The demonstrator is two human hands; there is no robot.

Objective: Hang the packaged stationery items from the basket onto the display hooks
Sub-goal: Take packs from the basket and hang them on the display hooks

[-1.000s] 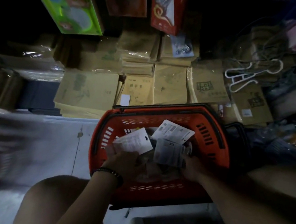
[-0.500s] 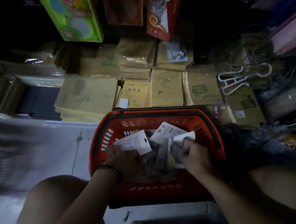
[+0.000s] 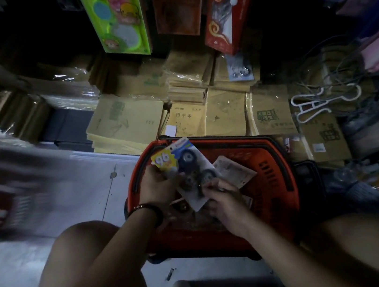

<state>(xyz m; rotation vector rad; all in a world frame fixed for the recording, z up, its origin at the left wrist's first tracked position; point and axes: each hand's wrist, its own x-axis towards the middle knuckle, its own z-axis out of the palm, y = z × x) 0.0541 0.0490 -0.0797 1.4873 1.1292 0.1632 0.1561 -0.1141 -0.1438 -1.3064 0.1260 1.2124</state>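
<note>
Having been lifted out of the red basket [image 3: 276, 155] moments earlier, a carded stationery packet [image 3: 187, 165] is held over it, pinched in the grip of the left hand [image 3: 157, 185] and right hand [image 3: 224, 202], apparently ready for hanging.

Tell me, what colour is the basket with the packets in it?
The basket is orange-red with black handles, best seen in the head view.

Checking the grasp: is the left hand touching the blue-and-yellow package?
Touching. In the head view, the left hand pinches the blue-and-yellow package at its near edge, with the fingers curled against the card.
</note>
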